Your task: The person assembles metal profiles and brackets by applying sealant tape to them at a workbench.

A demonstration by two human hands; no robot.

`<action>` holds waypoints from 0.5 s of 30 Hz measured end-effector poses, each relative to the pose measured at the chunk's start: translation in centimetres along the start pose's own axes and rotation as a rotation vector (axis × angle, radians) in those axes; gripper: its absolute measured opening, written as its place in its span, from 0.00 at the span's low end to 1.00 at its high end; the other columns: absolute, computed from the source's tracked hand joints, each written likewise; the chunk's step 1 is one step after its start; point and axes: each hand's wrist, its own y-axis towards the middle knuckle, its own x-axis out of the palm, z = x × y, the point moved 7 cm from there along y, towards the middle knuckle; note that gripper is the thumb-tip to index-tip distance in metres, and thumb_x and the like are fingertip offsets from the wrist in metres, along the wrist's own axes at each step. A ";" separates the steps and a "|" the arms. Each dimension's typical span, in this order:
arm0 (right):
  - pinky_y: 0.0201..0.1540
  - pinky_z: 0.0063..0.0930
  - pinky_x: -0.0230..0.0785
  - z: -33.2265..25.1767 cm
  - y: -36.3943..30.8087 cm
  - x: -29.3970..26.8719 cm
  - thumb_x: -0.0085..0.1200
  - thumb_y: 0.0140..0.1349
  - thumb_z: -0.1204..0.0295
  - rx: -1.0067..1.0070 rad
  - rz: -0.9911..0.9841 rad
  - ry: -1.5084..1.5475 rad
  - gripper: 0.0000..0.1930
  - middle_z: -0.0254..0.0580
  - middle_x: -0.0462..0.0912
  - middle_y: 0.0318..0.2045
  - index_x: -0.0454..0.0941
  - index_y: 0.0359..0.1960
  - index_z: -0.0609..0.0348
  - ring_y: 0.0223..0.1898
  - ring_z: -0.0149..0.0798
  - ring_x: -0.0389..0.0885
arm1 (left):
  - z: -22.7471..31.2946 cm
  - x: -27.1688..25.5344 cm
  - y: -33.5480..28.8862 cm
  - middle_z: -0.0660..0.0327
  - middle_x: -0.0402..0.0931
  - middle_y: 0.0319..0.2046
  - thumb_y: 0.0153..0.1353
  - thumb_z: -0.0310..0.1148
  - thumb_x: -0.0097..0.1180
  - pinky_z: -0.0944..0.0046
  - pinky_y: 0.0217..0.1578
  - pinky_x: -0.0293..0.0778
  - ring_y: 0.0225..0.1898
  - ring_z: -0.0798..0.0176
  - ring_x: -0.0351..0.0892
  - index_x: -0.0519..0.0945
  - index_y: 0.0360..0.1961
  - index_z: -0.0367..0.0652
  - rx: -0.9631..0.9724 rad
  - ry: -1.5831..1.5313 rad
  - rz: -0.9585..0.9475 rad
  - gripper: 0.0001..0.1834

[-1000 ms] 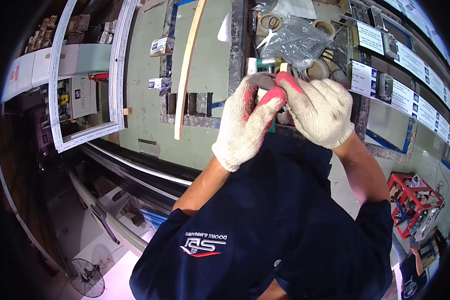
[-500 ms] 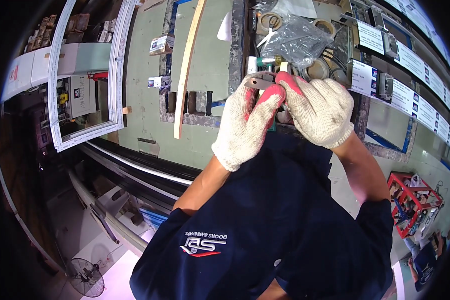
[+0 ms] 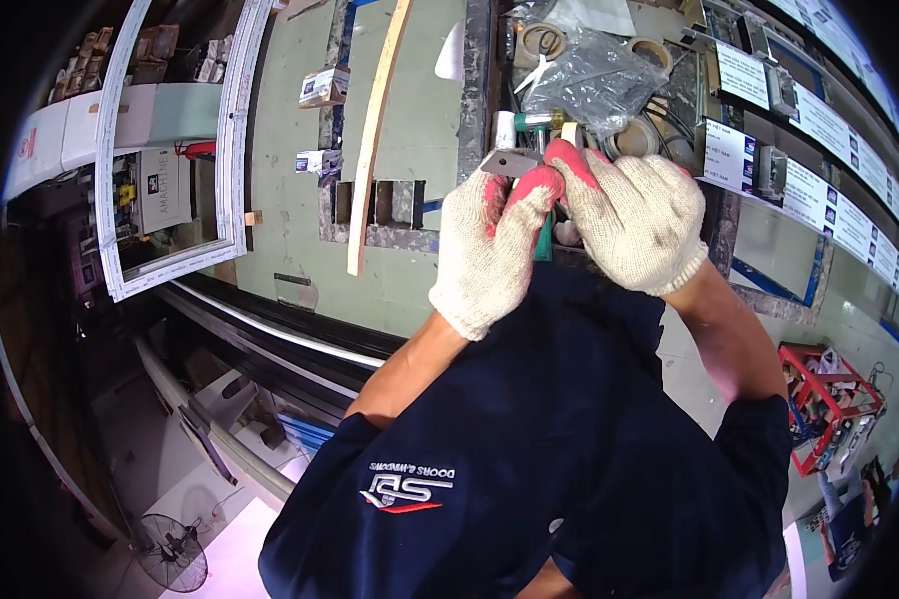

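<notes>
- Two hands of yours are up in front of your chest, both in white knit gloves with red on the fingers.
- Your left hand (image 3: 489, 240) pinches one small dark metal plate (image 3: 510, 164) between thumb and fingers; one dark hole shows in it.
- Your right hand (image 3: 637, 220) has its fingers curled in at the plate's right end; you cannot tell from here whether they pinch it, since the glove hides the contact.
- That one plate sits between your two hands, above the workbench (image 3: 410, 304).
- Just beyond your gloves lies one mallet (image 3: 532, 122), with one white end showing.
- Farther out, you have one crumpled clear plastic bag (image 3: 594, 85), with at least three tape rolls around it, one of them (image 3: 650, 55) at its upper right.
- To your left there are two small boxes (image 3: 325, 88), one nearer you than the other, and one long wooden strip (image 3: 378, 140).
- Farther left stands one white frame (image 3: 232, 150).
- Low on your right is one red cart (image 3: 819, 454), with one other person (image 3: 851, 529) near it.
</notes>
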 end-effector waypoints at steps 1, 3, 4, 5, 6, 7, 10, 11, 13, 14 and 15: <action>0.33 0.37 0.74 0.0 0.1 -0.1 0.68 0.49 0.61 0.000 0.001 0.000 0.32 0.48 0.87 0.39 0.84 0.56 0.66 0.31 0.43 0.83 | 0.3 0.1 0.1 0.65 0.75 0.23 0.75 0.34 0.60 0.67 0.26 0.65 0.26 0.75 0.67 0.83 0.40 0.34 0.026 -0.023 0.014 0.11; 0.34 0.37 0.74 -0.1 0.3 0.0 0.69 0.48 0.59 0.011 -0.038 0.004 0.33 0.48 0.87 0.40 0.84 0.55 0.65 0.31 0.43 0.83 | 0.4 -0.1 0.1 0.65 0.75 0.23 0.75 0.34 0.61 0.66 0.25 0.65 0.26 0.75 0.67 0.83 0.40 0.34 0.052 -0.046 0.030 0.12; 0.34 0.37 0.74 -0.1 0.3 0.1 0.69 0.48 0.59 0.010 -0.037 0.005 0.33 0.48 0.87 0.40 0.84 0.55 0.65 0.31 0.43 0.83 | 0.3 -0.2 0.1 0.65 0.75 0.23 0.75 0.34 0.61 0.66 0.26 0.65 0.26 0.75 0.66 0.83 0.40 0.34 0.049 -0.010 0.034 0.12; 0.35 0.37 0.74 -0.1 0.2 0.2 0.68 0.48 0.58 -0.007 -0.049 -0.013 0.33 0.48 0.87 0.40 0.84 0.56 0.65 0.32 0.43 0.83 | 0.3 -0.2 0.1 0.65 0.75 0.22 0.75 0.35 0.61 0.66 0.26 0.65 0.27 0.75 0.66 0.83 0.40 0.34 0.046 0.028 0.037 0.12; 0.35 0.37 0.74 -0.1 0.1 0.3 0.67 0.49 0.57 -0.024 -0.060 -0.031 0.33 0.48 0.87 0.40 0.84 0.56 0.64 0.32 0.42 0.83 | 0.4 -0.2 0.1 0.65 0.75 0.22 0.75 0.35 0.61 0.66 0.26 0.65 0.27 0.75 0.66 0.83 0.40 0.34 0.046 0.029 0.036 0.12; 0.35 0.37 0.74 -0.1 0.1 0.3 0.67 0.49 0.57 -0.023 -0.059 -0.031 0.33 0.48 0.87 0.40 0.84 0.56 0.64 0.32 0.42 0.83 | 0.6 -0.1 0.0 0.66 0.75 0.22 0.75 0.36 0.61 0.67 0.26 0.65 0.26 0.75 0.66 0.83 0.41 0.35 0.043 -0.004 0.039 0.13; 0.36 0.37 0.74 -0.2 0.4 0.5 0.64 0.53 0.55 -0.025 -0.091 -0.048 0.32 0.48 0.87 0.41 0.84 0.58 0.64 0.32 0.42 0.83 | 0.3 -0.4 -0.1 0.67 0.74 0.22 0.75 0.38 0.62 0.67 0.25 0.65 0.26 0.76 0.66 0.84 0.41 0.35 0.021 -0.017 0.052 0.14; 0.37 0.37 0.76 -0.2 0.5 0.5 0.62 0.54 0.60 -0.018 -0.095 -0.033 0.27 0.49 0.88 0.40 0.86 0.54 0.63 0.34 0.44 0.85 | 0.1 -0.4 0.0 0.67 0.74 0.22 0.76 0.39 0.62 0.68 0.25 0.65 0.25 0.76 0.66 0.84 0.42 0.35 0.004 -0.001 0.051 0.14; 0.38 0.38 0.78 0.0 0.8 0.5 0.60 0.55 0.65 -0.010 -0.100 -0.021 0.21 0.51 0.88 0.39 0.87 0.49 0.62 0.36 0.45 0.87 | 0.2 -0.3 0.2 0.67 0.74 0.21 0.75 0.40 0.63 0.68 0.25 0.66 0.24 0.76 0.67 0.84 0.42 0.35 0.006 -0.021 0.051 0.15; 0.38 0.38 0.78 0.0 0.9 0.5 0.60 0.55 0.65 -0.022 -0.100 -0.014 0.21 0.50 0.88 0.38 0.87 0.49 0.62 0.35 0.44 0.86 | 0.2 -0.3 0.1 0.68 0.73 0.21 0.75 0.40 0.63 0.68 0.24 0.66 0.23 0.76 0.67 0.84 0.43 0.35 0.005 -0.039 0.059 0.16; 0.38 0.38 0.78 0.0 1.0 0.6 0.60 0.56 0.66 -0.033 -0.101 -0.006 0.21 0.50 0.88 0.38 0.87 0.49 0.62 0.34 0.42 0.86 | 0.2 -0.3 0.1 0.68 0.73 0.21 0.75 0.40 0.63 0.68 0.24 0.66 0.23 0.76 0.67 0.84 0.43 0.35 0.005 -0.038 0.058 0.16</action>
